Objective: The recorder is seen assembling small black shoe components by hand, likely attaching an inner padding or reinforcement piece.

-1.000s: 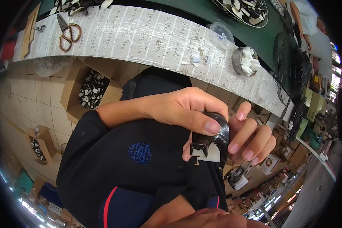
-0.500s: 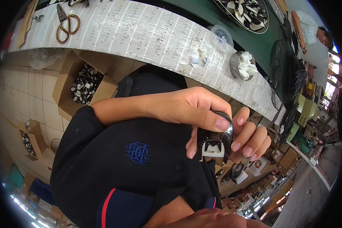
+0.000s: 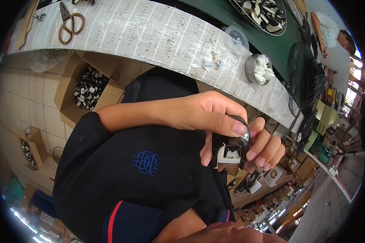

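Note:
My left hand (image 3: 205,115) comes in from the left and is closed around a glossy black curved piece (image 3: 245,142), its thumb pressed on the shiny top. A white, roughly U-shaped part (image 3: 228,154) with a dark opening sits in the side of the piece that shows. On the piece's right side, the curled fingers of my right hand (image 3: 264,148) hold it too; the palm is mostly hidden. Just below those fingers hangs a small black thing with a white tip (image 3: 254,183); whether my right hand holds it, I cannot tell.
On the paper-covered bench (image 3: 150,32) lie scissors (image 3: 71,26), and a metal tin (image 3: 257,69) of white pieces and a clear plastic tub (image 3: 237,40) stand there. A wire basket (image 3: 286,24) holds black-and-white pieces. Cardboard boxes (image 3: 67,105) stand below. A person (image 3: 326,28) is at the far right.
The black piece has turned slightly between my hands, so its white part sits at a different angle. My right fingers have shifted a little to the left.

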Available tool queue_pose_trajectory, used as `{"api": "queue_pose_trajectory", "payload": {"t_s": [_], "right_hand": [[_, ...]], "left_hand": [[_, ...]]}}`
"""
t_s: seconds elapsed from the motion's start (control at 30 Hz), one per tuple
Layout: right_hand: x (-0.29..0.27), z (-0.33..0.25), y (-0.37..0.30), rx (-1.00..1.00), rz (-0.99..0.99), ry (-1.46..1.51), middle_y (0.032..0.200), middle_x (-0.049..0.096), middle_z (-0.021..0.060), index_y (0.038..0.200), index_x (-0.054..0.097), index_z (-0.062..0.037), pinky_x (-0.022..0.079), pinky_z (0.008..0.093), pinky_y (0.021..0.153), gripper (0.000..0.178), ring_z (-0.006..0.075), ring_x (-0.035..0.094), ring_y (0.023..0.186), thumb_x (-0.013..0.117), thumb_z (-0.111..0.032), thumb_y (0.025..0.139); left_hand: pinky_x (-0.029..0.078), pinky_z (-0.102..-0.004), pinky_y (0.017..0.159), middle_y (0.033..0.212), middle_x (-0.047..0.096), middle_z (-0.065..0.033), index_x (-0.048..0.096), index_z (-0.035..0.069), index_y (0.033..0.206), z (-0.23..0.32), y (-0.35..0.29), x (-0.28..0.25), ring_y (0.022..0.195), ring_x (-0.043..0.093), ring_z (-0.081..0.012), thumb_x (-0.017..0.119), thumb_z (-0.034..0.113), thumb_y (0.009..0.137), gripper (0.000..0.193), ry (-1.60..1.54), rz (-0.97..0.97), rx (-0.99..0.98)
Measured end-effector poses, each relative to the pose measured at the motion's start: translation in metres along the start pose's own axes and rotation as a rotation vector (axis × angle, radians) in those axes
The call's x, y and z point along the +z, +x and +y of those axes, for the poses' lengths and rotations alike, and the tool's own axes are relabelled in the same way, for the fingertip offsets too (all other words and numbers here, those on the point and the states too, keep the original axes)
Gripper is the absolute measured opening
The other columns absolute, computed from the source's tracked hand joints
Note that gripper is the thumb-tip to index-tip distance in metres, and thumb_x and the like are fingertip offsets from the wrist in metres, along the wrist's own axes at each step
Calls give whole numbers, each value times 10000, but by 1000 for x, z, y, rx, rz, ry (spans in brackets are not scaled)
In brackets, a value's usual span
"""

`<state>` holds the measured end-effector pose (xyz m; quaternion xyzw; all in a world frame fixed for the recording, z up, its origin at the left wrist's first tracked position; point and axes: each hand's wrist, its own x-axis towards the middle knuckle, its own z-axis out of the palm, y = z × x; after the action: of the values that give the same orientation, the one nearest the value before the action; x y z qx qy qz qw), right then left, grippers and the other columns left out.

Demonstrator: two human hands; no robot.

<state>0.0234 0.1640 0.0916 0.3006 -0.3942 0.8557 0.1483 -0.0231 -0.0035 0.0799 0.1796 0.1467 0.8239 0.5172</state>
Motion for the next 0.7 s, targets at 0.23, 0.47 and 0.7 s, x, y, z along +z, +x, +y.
{"api": "queue_pose_trajectory", "payload": {"t_s": [0.23, 0.47, 0.7], "right_hand": [[-4, 2, -6, -38, -10, 51, 804, 584, 37, 803, 501, -121, 292, 319, 794, 153, 170, 587, 693, 453, -127, 948], [-8, 2, -11, -56, 13, 36, 812, 589, 31, 805, 505, -124, 292, 310, 790, 151, 159, 596, 709, 460, -122, 948], [-7, -4, -5, -6, -29, 59, 813, 596, 16, 809, 508, -127, 295, 305, 789, 143, 145, 609, 704, 470, -86, 941]], "left_hand": [[551, -255, 491, 819, 607, -105, 537, -49, 982, -3, -1, -3, 604, 636, -166, 534, 252, 941, 303, 18, -24, 60], [558, -262, 470, 859, 619, -127, 532, -52, 1002, 38, 0, 27, 568, 642, -201, 526, 293, 941, 351, 244, 252, -270], [472, -205, 611, 836, 591, -46, 545, -30, 953, -4, 2, -8, 715, 569, -65, 541, 217, 928, 248, 125, 110, 75]]}}
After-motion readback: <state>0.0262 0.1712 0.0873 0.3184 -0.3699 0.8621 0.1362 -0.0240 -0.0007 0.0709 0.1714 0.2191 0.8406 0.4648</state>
